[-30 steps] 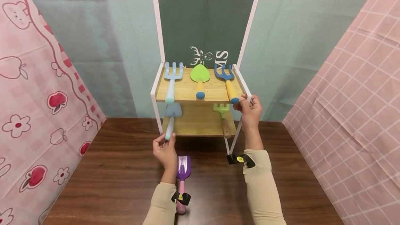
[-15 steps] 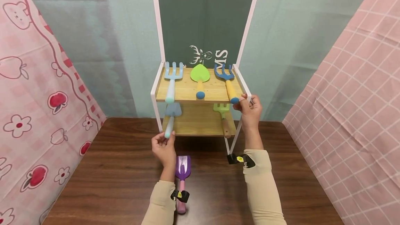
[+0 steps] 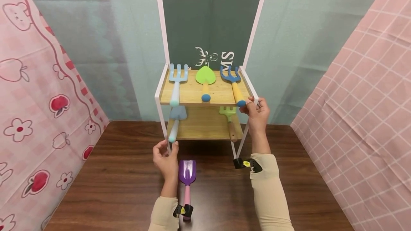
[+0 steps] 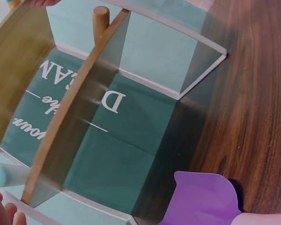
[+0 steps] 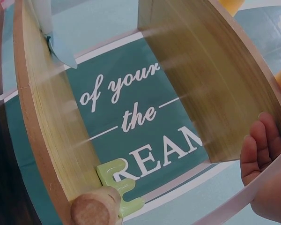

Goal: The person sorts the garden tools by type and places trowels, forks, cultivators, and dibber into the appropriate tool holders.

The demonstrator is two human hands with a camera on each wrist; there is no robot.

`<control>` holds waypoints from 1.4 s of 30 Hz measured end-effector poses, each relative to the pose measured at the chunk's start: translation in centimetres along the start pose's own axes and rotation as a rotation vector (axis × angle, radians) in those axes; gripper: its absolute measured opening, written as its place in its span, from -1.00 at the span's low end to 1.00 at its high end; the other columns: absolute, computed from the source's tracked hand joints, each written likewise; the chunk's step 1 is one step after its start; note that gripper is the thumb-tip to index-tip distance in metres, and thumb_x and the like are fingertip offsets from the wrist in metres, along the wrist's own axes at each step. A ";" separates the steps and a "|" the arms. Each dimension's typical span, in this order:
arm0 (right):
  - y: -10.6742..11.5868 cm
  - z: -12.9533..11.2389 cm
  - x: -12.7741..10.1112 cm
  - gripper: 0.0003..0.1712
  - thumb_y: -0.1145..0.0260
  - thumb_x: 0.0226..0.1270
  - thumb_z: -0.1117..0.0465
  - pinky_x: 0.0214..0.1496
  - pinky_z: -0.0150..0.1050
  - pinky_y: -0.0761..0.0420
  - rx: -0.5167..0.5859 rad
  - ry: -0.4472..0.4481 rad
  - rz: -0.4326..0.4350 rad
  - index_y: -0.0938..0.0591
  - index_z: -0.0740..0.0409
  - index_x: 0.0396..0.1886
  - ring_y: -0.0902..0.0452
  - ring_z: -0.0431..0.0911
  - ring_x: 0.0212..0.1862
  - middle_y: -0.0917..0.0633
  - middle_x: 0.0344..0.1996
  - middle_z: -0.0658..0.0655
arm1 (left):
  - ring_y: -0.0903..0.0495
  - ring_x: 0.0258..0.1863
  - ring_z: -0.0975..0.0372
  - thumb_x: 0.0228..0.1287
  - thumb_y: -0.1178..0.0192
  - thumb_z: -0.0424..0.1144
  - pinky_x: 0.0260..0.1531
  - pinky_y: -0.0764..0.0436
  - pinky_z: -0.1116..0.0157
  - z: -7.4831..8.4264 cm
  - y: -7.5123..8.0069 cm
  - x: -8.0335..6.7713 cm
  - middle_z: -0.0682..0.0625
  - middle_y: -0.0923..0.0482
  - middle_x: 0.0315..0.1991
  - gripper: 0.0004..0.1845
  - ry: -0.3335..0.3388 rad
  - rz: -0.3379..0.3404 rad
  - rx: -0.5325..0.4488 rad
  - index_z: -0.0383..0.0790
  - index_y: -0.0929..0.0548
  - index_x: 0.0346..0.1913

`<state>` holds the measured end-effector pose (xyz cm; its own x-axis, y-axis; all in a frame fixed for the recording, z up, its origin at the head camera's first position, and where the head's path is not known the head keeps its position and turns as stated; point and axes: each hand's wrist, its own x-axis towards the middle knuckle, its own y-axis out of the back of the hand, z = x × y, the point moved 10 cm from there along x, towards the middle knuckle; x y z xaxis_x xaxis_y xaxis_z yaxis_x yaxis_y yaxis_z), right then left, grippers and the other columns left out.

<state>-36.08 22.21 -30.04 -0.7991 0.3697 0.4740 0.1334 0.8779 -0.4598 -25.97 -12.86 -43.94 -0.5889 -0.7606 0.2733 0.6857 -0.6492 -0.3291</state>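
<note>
A small two-tier wooden shelf [image 3: 189, 97] with a white frame stands on the table. On its lower tier, a light blue shovel [image 3: 174, 129] lies at the left, its handle end sticking out over the front edge. My left hand [image 3: 166, 158] is just below that handle by the left post, thumb and fingers apart, holding nothing. My right hand [image 3: 258, 115] grips the shelf's right front corner, close to a blue hand fork with a yellow handle [image 3: 237, 92]. A green fork with a wooden handle [image 5: 119, 180] lies at the lower tier's right.
The upper tier also carries a light blue fork [image 3: 176, 88] and a green trowel [image 3: 205, 76]. A purple shovel with a pink handle [image 3: 187, 172] lies on the dark wooden table [image 3: 106, 181], beside my left forearm. Patterned pink cloths hang at both sides.
My left hand has let go of the light blue shovel's handle and dropped slightly down and left. The shovel stays on the lower tier. My right hand has not moved.
</note>
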 end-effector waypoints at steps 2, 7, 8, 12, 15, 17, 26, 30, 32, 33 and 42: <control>0.0 0.0 0.0 -0.89 -0.14 0.23 0.49 -0.48 -0.32 -0.58 0.003 0.000 0.000 -0.49 0.24 -0.36 -0.56 -0.16 -0.62 -0.62 -0.63 0.08 | -0.48 -0.27 0.08 -0.12 -0.40 -0.47 -0.28 -0.42 0.19 0.4 0.0 -0.1 -0.36 -0.52 -0.23 -0.62 -0.011 -0.021 0.028 -0.47 -0.53 -0.17; 0.0 0.1 0.1 -0.87 -0.12 0.22 0.51 -0.49 -0.33 -0.58 0.014 -0.003 0.009 -0.49 0.22 -0.37 -0.55 -0.16 -0.63 -0.61 -0.63 0.08 | -0.51 -0.29 0.08 -0.10 -0.36 -0.52 -0.33 -0.46 0.26 1.4 0.2 -0.4 -0.31 -0.54 -0.27 -0.66 -0.057 -0.078 0.105 -0.47 -0.54 -0.19; 0.0 0.1 0.1 -0.86 -0.12 0.22 0.51 -0.49 -0.33 -0.58 0.015 -0.003 0.010 -0.49 0.21 -0.37 -0.55 -0.16 -0.63 -0.61 -0.63 0.08 | -0.51 -0.31 0.13 -0.10 -0.36 -0.52 -0.35 -0.46 0.30 1.6 0.2 -0.4 -0.28 -0.55 -0.28 -0.67 -0.068 -0.088 0.135 -0.45 -0.55 -0.20; 0.0 0.0 0.1 -0.84 -0.12 0.21 0.51 -0.49 -0.33 -0.58 0.016 -0.001 0.013 -0.50 0.19 -0.38 -0.55 -0.16 -0.63 -0.61 -0.63 0.08 | -0.50 -0.37 0.22 -0.09 -0.35 -0.50 -0.39 -0.48 0.23 2.3 0.2 -0.8 -0.16 -0.54 -0.33 -0.74 -0.128 -0.148 0.261 -0.37 -0.59 -0.25; 0.0 -0.1 0.1 -0.84 -0.12 0.20 0.52 -0.50 -0.33 -0.58 0.018 0.002 0.013 -0.50 0.19 -0.38 -0.55 -0.16 -0.63 -0.61 -0.64 0.08 | -0.52 -0.34 0.17 -0.10 -0.35 -0.47 -0.35 -0.50 0.12 2.7 0.3 -1.2 -0.16 -0.52 -0.33 -0.75 -0.182 -0.194 0.345 -0.33 -0.60 -0.27; 0.0 -0.1 0.1 -0.84 -0.12 0.20 0.51 -0.50 -0.33 -0.58 0.024 0.003 0.013 -0.50 0.20 -0.39 -0.55 -0.16 -0.63 -0.61 -0.64 0.08 | -0.52 -0.32 0.11 -0.12 -0.36 -0.45 -0.33 -0.48 0.10 3.0 0.3 -1.4 -0.17 -0.52 -0.32 -0.74 -0.219 -0.223 0.395 -0.31 -0.61 -0.27; -0.1 0.0 0.2 -0.89 -0.13 0.24 0.50 -0.47 -0.31 -0.58 0.027 0.000 -0.001 -0.49 0.24 -0.36 -0.55 -0.15 -0.62 -0.61 -0.64 0.09 | -0.55 -0.22 -0.05 -0.12 -0.39 -0.29 -0.34 -0.48 0.01 3.5 0.5 -2.5 -0.17 -0.55 -0.24 -0.69 -0.387 -0.365 0.568 -0.30 -0.62 -0.24; -0.2 -0.1 0.3 -0.91 -0.13 0.23 0.50 -0.47 -0.30 -0.58 0.027 -0.002 -0.006 -0.48 0.26 -0.34 -0.55 -0.15 -0.61 -0.62 -0.64 0.09 | -0.54 -0.23 -0.05 -0.12 -0.40 -0.23 -0.35 -0.48 0.01 3.5 0.7 -2.9 -0.17 -0.56 -0.25 -0.65 -0.434 -0.413 0.623 -0.29 -0.62 -0.21; -0.2 -0.1 0.3 -0.91 -0.13 0.23 0.50 -0.48 -0.30 -0.58 0.025 0.000 -0.010 -0.48 0.28 -0.33 -0.55 -0.14 -0.61 -0.62 -0.64 0.09 | -0.54 -0.25 -0.06 -0.12 -0.39 -0.22 -0.35 -0.49 0.01 3.6 0.9 -3.1 -0.17 -0.58 -0.27 -0.64 -0.458 -0.433 0.649 -0.29 -0.62 -0.20; -0.2 -0.1 0.3 -0.91 -0.13 0.23 0.50 -0.48 -0.30 -0.58 0.022 0.001 -0.011 -0.48 0.28 -0.33 -0.55 -0.14 -0.61 -0.62 -0.64 0.09 | -0.55 -0.26 -0.06 -0.12 -0.39 -0.22 -0.36 -0.49 0.01 3.5 0.9 -3.2 -0.17 -0.58 -0.29 -0.65 -0.470 -0.441 0.664 -0.29 -0.62 -0.21; 0.0 0.2 0.2 -0.88 -0.14 0.22 0.49 -0.49 -0.32 -0.58 0.000 -0.010 0.011 -0.49 0.21 -0.38 -0.55 -0.16 -0.62 -0.61 -0.65 0.08 | -0.59 -0.38 -0.03 -0.15 -0.41 -0.28 -0.48 -0.52 0.05 2.8 1.5 -4.1 -0.08 -0.60 -0.36 -0.75 -0.524 -0.542 0.773 -0.21 -0.64 -0.32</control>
<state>-36.32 22.23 -30.11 -0.8034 0.3760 0.4617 0.1420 0.8740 -0.4647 -21.33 -10.72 -42.98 -0.7652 -0.1596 0.6237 0.5808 -0.5890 0.5619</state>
